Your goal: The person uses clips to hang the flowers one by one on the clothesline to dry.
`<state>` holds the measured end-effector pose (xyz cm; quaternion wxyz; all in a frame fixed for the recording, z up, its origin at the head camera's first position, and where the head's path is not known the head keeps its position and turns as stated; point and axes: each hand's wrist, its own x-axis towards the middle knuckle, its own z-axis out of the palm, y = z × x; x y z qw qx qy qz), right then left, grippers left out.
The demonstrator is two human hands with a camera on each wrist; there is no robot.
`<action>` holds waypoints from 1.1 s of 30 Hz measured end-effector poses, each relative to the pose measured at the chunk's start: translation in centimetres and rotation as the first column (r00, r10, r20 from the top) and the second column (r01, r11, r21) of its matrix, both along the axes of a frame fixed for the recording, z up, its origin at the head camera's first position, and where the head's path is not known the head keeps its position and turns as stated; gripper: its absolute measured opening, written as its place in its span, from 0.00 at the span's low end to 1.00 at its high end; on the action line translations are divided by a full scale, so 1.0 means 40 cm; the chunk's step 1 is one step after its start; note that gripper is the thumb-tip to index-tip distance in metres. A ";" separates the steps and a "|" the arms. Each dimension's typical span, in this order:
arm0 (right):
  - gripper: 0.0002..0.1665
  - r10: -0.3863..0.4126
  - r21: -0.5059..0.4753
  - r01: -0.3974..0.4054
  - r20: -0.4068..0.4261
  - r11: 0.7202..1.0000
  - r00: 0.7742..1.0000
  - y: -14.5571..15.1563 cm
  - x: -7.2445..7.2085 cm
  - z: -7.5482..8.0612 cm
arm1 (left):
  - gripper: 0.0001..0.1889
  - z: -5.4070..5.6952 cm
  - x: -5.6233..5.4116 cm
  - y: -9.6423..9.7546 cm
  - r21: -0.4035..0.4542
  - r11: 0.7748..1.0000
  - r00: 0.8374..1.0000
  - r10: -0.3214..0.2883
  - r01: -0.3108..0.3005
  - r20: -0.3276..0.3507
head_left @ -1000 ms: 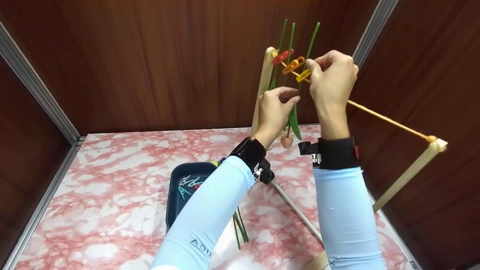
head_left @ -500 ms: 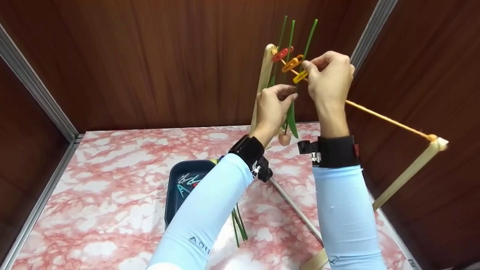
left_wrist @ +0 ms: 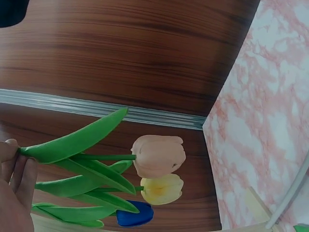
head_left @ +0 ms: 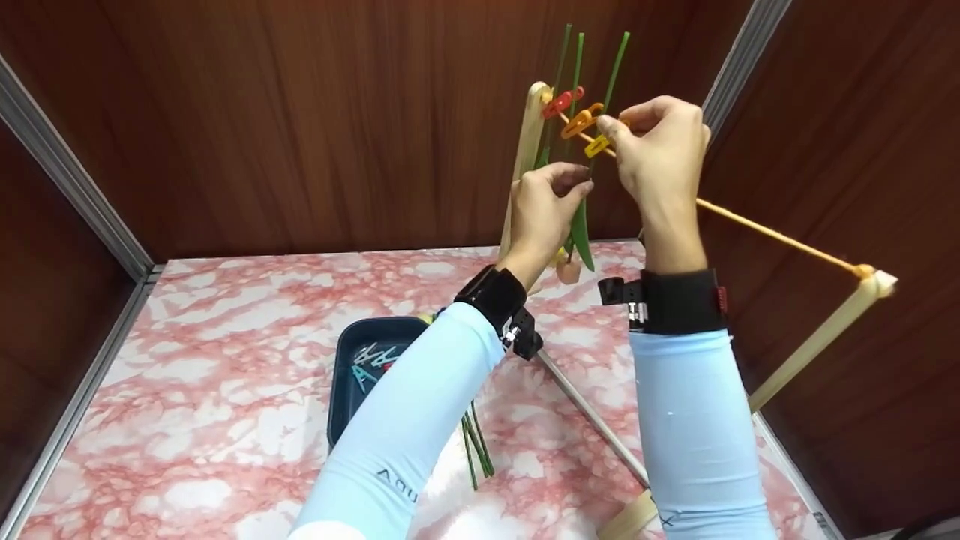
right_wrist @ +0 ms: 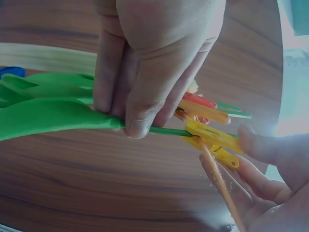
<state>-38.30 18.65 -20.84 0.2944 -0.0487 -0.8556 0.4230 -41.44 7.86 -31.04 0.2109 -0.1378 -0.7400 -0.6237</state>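
Observation:
My left hand (head_left: 541, 214) pinches the green stem of a pink artificial tulip (left_wrist: 158, 155), which hangs bloom down. At the orange cord (head_left: 780, 234), my right hand (head_left: 667, 154) holds a yellow clothespin (right_wrist: 212, 135) by its handle ends, thumb on one and a finger at the other. That clothespin sits across cord and stem just above my left hand. Farther along the cord are an orange clothespin (head_left: 577, 124) and a red clothespin (head_left: 559, 103). Beside the pink bloom hang a yellow tulip (left_wrist: 162, 189) and a blue tulip (left_wrist: 134, 213).
Wooden posts, one far (head_left: 534, 127) and one at the right (head_left: 817, 345), carry the cord. A dark blue tray (head_left: 339, 382) with several clothespins stands partly behind my left sleeve. Loose green stems (head_left: 477, 450) lie beside it. A pale rod (head_left: 589, 405) runs low between the posts.
The view has shifted slightly, so the stems and clothespins appear a little higher and farther left. Both hands keep about the same place on the stem and the yellow clothespin.

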 end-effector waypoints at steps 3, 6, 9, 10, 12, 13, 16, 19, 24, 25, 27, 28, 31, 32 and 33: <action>0.21 0.026 -0.017 -0.025 0.031 1.000 0.999 0.003 0.004 0.009 | 0.09 0.004 -0.001 0.000 -0.010 1.000 1.000 -0.009 0.009 0.015; 0.23 0.048 -0.032 -0.046 0.070 0.998 0.996 0.005 0.007 0.016 | 0.09 0.004 0.000 -0.002 -0.006 1.000 0.999 -0.022 0.022 0.028; 0.24 0.055 -0.026 -0.053 0.085 0.998 0.995 0.007 0.010 0.018 | 0.10 -0.001 0.002 -0.004 0.006 0.999 0.999 -0.033 0.033 0.034; 0.24 0.057 -0.023 -0.055 0.087 0.998 0.995 0.007 0.011 0.019 | 0.09 -0.003 0.003 -0.005 0.007 0.999 0.999 -0.034 0.034 0.037; 0.23 0.055 -0.007 -0.054 0.089 0.998 0.994 0.007 0.012 0.019 | 0.09 -0.006 0.003 -0.007 0.003 0.999 0.999 -0.036 0.036 0.040; 0.23 0.054 -0.003 -0.054 0.092 0.999 0.994 0.007 0.013 0.019 | 0.09 -0.008 0.003 -0.008 0.002 0.999 0.999 -0.037 0.037 0.036; 0.24 0.056 0.014 -0.057 0.102 0.998 0.993 0.006 0.014 0.019 | 0.09 -0.012 0.003 -0.011 -0.002 0.999 0.999 -0.036 0.037 0.030; 0.25 0.056 0.033 -0.060 0.108 0.998 0.993 0.005 0.016 0.019 | 0.10 -0.017 0.005 -0.016 0.004 0.999 0.999 -0.044 0.044 0.030; 0.26 0.055 0.065 -0.061 0.101 0.996 0.993 0.004 0.019 0.015 | 0.10 -0.026 0.010 -0.023 0.022 0.999 0.999 -0.049 0.049 0.019; 0.26 0.053 0.071 -0.060 0.100 0.996 0.994 0.005 0.020 0.015 | 0.10 -0.028 0.011 -0.024 0.027 0.999 0.999 -0.047 0.046 0.011; 0.27 0.052 0.081 -0.060 0.097 0.995 0.994 0.005 0.021 0.014 | 0.09 -0.032 0.012 -0.027 0.038 0.999 0.999 -0.037 0.038 -0.011; 0.28 0.051 0.085 -0.059 0.095 0.995 0.994 0.005 0.022 0.013 | 0.09 -0.034 0.012 -0.030 0.039 0.999 0.999 -0.030 0.031 -0.023; 0.29 0.047 0.089 -0.056 0.104 0.995 0.994 0.007 0.026 0.014 | 0.08 -0.041 0.012 -0.041 0.028 1.000 0.999 0.002 -0.001 -0.047; 0.29 0.046 0.091 -0.055 0.103 0.994 0.994 0.008 0.028 0.014 | 0.08 -0.044 0.011 -0.046 0.019 1.000 0.998 0.013 -0.012 -0.055; 0.30 0.045 0.094 -0.054 0.099 0.994 0.994 0.009 0.030 0.014 | 0.08 -0.046 0.010 -0.051 0.012 1.000 0.998 0.023 -0.023 -0.060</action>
